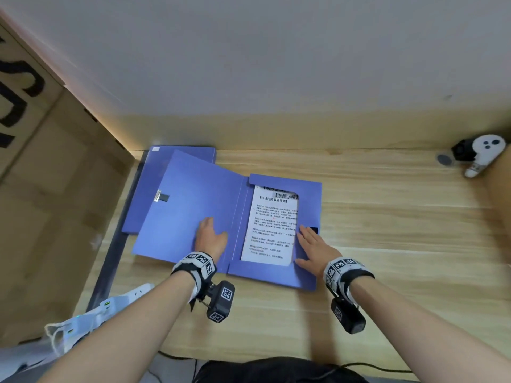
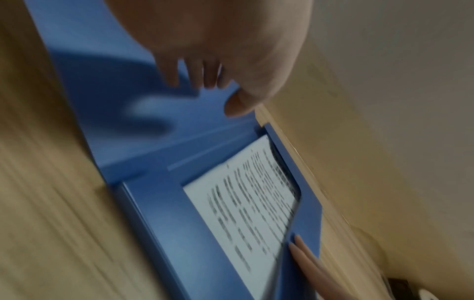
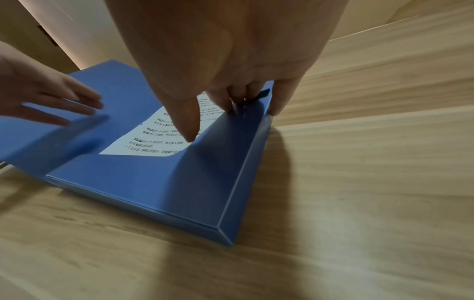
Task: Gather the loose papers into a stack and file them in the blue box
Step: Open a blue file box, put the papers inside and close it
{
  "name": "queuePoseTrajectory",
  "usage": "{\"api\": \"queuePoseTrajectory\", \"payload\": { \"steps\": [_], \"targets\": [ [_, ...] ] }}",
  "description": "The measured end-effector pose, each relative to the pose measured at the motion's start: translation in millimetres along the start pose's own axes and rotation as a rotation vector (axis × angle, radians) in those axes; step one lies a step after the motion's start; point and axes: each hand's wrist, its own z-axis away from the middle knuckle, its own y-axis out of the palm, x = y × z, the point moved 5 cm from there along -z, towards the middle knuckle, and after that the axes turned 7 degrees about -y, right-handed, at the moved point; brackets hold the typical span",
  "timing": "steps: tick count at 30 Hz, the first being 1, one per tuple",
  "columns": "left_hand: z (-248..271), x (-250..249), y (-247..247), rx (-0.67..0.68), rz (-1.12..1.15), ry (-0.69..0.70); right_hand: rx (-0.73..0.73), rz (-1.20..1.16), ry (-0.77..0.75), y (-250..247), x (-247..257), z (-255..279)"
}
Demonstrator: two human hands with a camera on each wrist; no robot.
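Note:
The blue box (image 1: 276, 275) lies open on the wooden table, its lid (image 1: 179, 214) folded out to the left. A stack of printed papers (image 1: 272, 228) sits inside, tucked under the box's top, right and bottom flaps. My left hand (image 1: 207, 230) rests flat on the inside of the lid, fingers straight. My right hand (image 1: 307, 239) lies flat on the right flap, fingers stretched beside the papers. The left wrist view shows the left hand (image 2: 202, 75) over the lid and the papers (image 2: 251, 203). In the right wrist view, the right hand (image 3: 231, 97) presses the flap beside the papers (image 3: 159, 140).
A second blue box (image 1: 185, 153) lies under the lid at the back left. Large cardboard boxes (image 1: 55, 189) stand at the left. A white controller (image 1: 484, 153) sits at the back right by the wall. A white power strip (image 1: 132, 294) hangs off the table's left edge.

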Motion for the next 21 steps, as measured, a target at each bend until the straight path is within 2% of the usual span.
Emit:
{"api": "queuePoseTrajectory", "payload": {
  "steps": [2,3,5,7,9,14,19,21],
  "targets": [
    [-7,17,-41,-0.305,-0.062,-0.023,0.006,0.005,0.002,1,-1,1],
    [-7,29,-59,-0.414,-0.052,-0.104,0.01,0.007,0.003,1,-1,2],
    [-6,55,-80,-0.461,-0.004,-0.329,0.007,0.003,0.003,1,-1,3],
    [-6,71,-88,-0.368,-0.011,-0.447,-0.002,-0.006,0.004,0,2,4],
    [-6,74,-93,-0.318,-0.041,-0.437,-0.009,-0.001,0.009,1,3,4],
    [2,67,-114,-0.401,0.009,-0.403,-0.007,0.007,0.017,4,3,0],
    [20,48,-119,-0.412,0.245,-0.206,-0.012,-0.029,0.017,2,4,-7],
    [34,32,-119,-0.407,0.276,-0.102,-0.022,-0.039,0.014,-2,5,-9]
  ]
}}
